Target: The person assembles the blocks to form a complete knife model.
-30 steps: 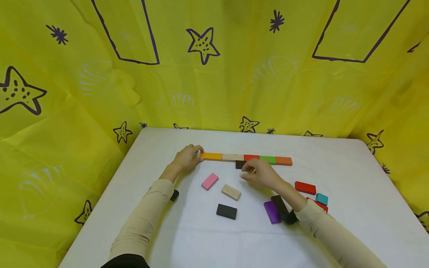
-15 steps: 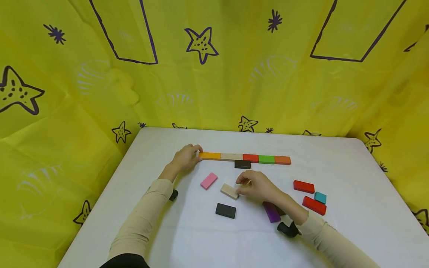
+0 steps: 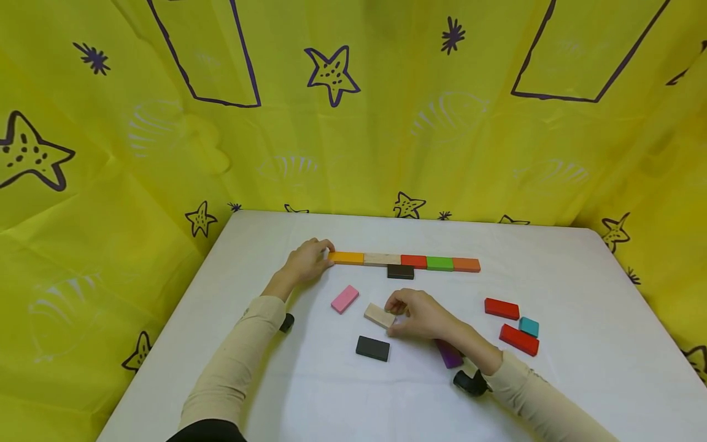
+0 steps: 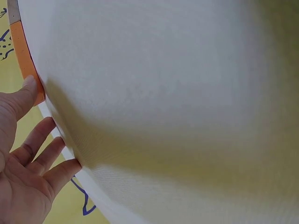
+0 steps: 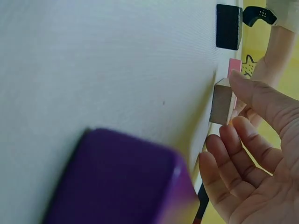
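A row of several blocks lies across the far part of the table, with a yellow-orange block (image 3: 349, 258) at its left end. My left hand (image 3: 306, 261) pinches that end; in the left wrist view the thumb presses the block (image 4: 24, 58) while other fingers touch the cloth. A dark brown block (image 3: 400, 272) stands against the row's near side. My right hand (image 3: 425, 316) has thumb and fingertips around the right end of a plain wooden block (image 3: 378, 315), which lies on the table. Seen from the right wrist, the thumb meets one edge of this block (image 5: 222, 105).
A pink block (image 3: 345, 299) and a black block (image 3: 372, 348) lie nearby. Partly under the right wrist is a purple block (image 3: 450, 355), large in the right wrist view. Further right are two red blocks (image 3: 501, 308) and a teal block (image 3: 528, 326). Yellow curtains (image 3: 331, 153) surround the table.
My right hand has moved from near the dark brown block down towards me and left, reaching the plain wooden block. The left hand stays at the end of the row.
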